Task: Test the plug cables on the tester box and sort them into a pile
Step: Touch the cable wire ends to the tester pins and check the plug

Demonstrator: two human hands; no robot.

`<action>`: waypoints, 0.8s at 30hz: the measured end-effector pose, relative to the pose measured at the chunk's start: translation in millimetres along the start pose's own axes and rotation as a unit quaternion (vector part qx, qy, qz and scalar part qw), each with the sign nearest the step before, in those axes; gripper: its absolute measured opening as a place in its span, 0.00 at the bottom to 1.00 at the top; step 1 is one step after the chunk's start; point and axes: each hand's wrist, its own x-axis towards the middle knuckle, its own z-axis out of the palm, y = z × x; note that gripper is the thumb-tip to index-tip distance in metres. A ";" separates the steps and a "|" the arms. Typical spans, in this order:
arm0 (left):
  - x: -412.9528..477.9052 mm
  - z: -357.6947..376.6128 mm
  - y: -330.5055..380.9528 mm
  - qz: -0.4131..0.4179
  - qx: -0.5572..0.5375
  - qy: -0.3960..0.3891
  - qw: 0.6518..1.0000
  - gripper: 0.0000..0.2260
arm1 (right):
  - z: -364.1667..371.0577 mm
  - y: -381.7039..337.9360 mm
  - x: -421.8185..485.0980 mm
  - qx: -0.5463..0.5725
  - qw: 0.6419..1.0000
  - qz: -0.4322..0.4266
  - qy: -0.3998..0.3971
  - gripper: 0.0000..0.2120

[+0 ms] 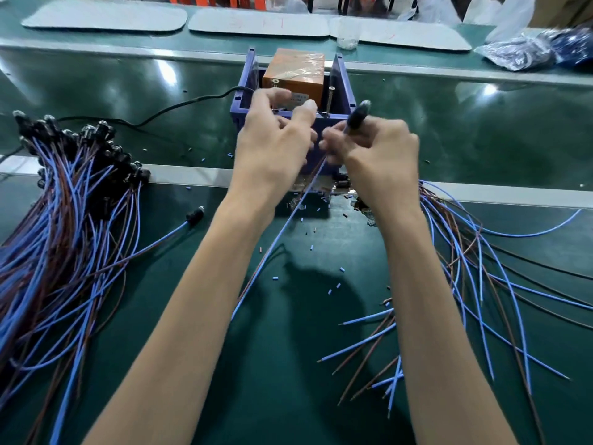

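Plug cable (357, 116) in hand: black barrel plug with a shiny tip, blurred, one blue and one brown lead running off its back. Leads run down-left between the two wrists, with the free ends at frame centre over the bench (305, 396). Right hand (378, 149) has it: fingers (333, 139) curled round the plug body, tip poking up past the knuckles. Left hand (272, 139) sits just beside it, thumb up, fingers (309, 134) curled in towards the leads right below the plug; can't tell if they actually pinch the wire. Both hands are in front of the tester box (345, 88), upper centre: blue plastic housing, orange block (298, 72) inside wrapped in clear tape, two screws standing up at its front. Small label on the orange block, mostly hidden by the left hand, text unreadable. Black cord (179, 106) leaves the box to the left. Pile (70, 203) of the same blue/brown cables at left, plugs bunched at its upper end; one stray cable (194, 216) just right of it. Loose cables (475, 261) fan out at right, partly under the right forearm. Insulation offcuts (311, 247) scattered at centre.
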 end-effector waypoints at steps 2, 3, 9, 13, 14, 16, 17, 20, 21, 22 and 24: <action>-4.0 3.5 2.7 -0.061 -0.039 -0.093 0.993 0.12 | -0.5 -5.4 -1.1 -0.015 0.996 -0.040 0.078 0.05; -7.0 6.5 3.8 -0.092 -0.049 -0.136 0.985 0.16 | -1.6 -8.7 -2.4 -0.006 0.994 -0.052 0.098 0.06; -10.4 21.8 4.5 -0.168 -0.171 -0.095 0.966 0.18 | -11.7 -16.8 -1.3 0.111 0.992 -0.007 0.051 0.12; -6.4 16.6 2.5 -0.156 -0.259 0.021 0.953 0.08 | -23.7 -20.1 0.4 0.178 0.982 0.030 0.050 0.15; -4.6 14.4 1.8 -0.150 -0.273 0.042 0.949 0.08 | -27.0 -19.8 1.0 0.186 0.980 0.041 0.048 0.15; -1.5 10.6 0.9 -0.140 -0.298 0.074 0.941 0.10 | -33.0 -18.7 2.9 0.210 0.975 0.066 0.041 0.15; -0.2 9.2 0.6 -0.135 -0.312 0.089 0.936 0.10 | -35.5 -17.7 3.8 0.222 0.971 0.078 0.038 0.15; 2.7 6.6 -0.7 -0.114 -0.358 0.128 0.918 0.09 | -40.8 -11.8 6.2 0.246 0.963 0.104 0.039 0.15; 3.6 6.0 -1.0 -0.109 -0.366 0.138 0.914 0.10 | -42.1 -10.0 7.0 0.250 0.962 0.108 0.039 0.15; 4.3 5.7 -1.2 -0.105 -0.369 0.146 0.912 0.11 | -43.3 -8.2 7.9 0.254 0.960 0.111 0.038 0.14; 5.1 6.4 -1.9 -0.100 -0.363 0.160 0.913 0.13 | -45.6 -5.8 8.8 0.268 0.956 0.113 0.026 0.14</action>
